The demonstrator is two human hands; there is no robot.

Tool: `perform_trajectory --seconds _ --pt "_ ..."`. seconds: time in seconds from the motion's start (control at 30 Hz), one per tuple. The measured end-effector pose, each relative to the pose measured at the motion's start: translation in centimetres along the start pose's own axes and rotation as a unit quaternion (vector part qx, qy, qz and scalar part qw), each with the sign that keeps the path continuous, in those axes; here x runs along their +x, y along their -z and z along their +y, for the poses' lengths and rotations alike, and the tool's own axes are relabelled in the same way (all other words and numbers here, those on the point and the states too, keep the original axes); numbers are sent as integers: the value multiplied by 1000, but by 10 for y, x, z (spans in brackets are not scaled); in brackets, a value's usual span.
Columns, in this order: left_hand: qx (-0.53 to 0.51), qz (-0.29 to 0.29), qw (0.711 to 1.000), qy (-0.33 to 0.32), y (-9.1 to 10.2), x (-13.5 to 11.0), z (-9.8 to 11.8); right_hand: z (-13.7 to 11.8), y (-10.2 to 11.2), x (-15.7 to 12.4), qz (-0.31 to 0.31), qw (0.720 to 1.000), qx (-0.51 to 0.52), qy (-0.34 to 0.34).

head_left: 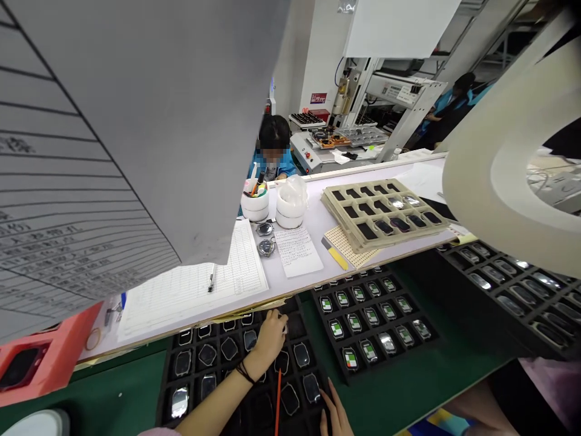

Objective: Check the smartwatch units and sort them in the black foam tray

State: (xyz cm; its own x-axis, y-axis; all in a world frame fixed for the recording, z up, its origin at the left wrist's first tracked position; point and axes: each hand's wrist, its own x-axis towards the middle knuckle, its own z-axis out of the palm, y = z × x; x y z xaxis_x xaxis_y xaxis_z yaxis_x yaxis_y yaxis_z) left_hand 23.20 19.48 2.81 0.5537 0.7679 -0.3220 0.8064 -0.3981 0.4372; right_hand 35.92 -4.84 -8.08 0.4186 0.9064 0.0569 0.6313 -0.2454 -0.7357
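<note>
My left hand (271,334), with a dark band at its wrist, reaches over a black compartment tray (297,327) of watch cases. Its fingers are curled down around a watch case (285,327) near the tray's far side, mostly hidden by the fingers. My right hand (334,413) is at the tray's near right corner, fingers stretched out, beside a dark-faced watch case (311,387). It holds nothing that I can see. A thin red stick (278,401) points up over the tray between my hands; its lower end is out of view.
A second black tray (347,378) holds watches with green-and-white screens. On the white shelf (308,284) are beige trays (358,242), a handwritten note (299,253) and white cups (290,213). A hanging paper (204,151) and a ring lamp (503,163) block part of the view. A person sits opposite.
</note>
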Motion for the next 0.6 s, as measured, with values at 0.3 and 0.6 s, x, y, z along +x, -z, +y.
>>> perform_trajectory --seconds 0.3,0.6 --pt "22 -8 994 110 -36 -2 -2 14 -8 -7 -13 1000 8 -25" --pt "-68 30 996 41 -12 -33 -28 -13 4 8 15 996 79 -34"
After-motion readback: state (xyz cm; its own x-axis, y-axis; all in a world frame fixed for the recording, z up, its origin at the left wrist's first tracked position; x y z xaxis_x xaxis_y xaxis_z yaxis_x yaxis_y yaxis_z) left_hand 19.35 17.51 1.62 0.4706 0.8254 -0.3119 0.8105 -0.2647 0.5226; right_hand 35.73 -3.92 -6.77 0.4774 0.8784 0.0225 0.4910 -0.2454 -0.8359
